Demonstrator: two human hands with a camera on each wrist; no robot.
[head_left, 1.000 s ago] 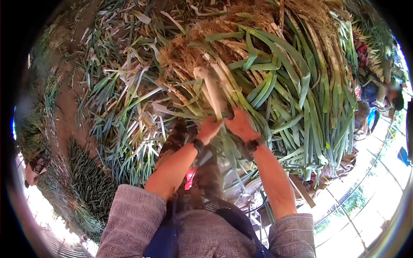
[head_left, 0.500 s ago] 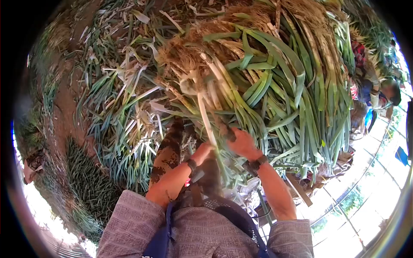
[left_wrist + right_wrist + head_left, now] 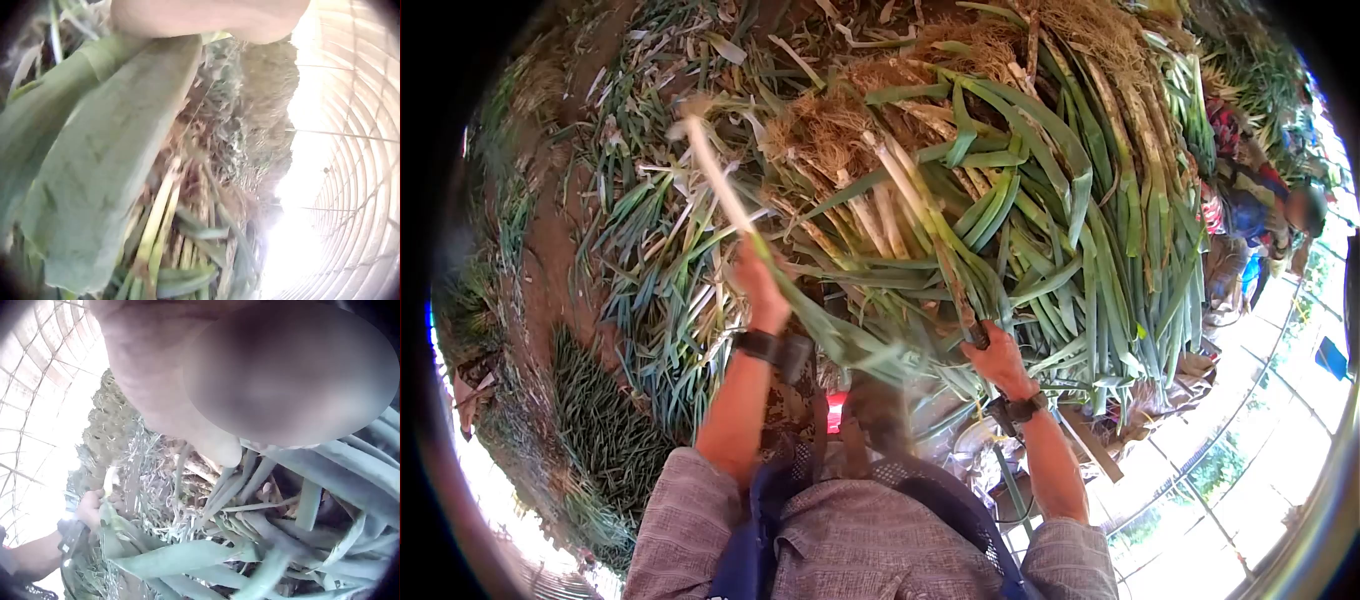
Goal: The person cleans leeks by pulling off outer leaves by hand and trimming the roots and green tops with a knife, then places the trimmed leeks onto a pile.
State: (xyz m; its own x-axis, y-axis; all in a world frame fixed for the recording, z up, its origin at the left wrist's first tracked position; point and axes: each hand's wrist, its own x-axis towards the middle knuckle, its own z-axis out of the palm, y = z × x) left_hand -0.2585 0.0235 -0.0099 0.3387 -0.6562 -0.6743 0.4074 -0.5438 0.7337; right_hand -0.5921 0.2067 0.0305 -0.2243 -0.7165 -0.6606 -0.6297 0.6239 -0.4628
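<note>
My left hand (image 3: 758,285) grips a leek (image 3: 718,180) around the place where its white shank turns green. The pale root end points up and to the left, over the leeks on the left, and the green leaves trail back across my legs. In the left wrist view, broad flat leaves (image 3: 106,162) hang below the hand. My right hand (image 3: 1000,362), at the near edge of a big heap of leeks (image 3: 1120,270), holds a dark-handled tool (image 3: 978,335) with a narrow brownish end. I cannot tell what kind of tool it is.
Leeks with white shanks (image 3: 670,230) lie spread on the ground to the left, beside a strip of brown soil (image 3: 550,250). Brown roots (image 3: 820,125) fringe the heap's far side. Another person (image 3: 1250,205) is at the far right.
The left hand has drawn the leek away from the right hand, first towards my body, then out to the upper left. The right hand has shifted slightly right and down, still holding the tool.
</note>
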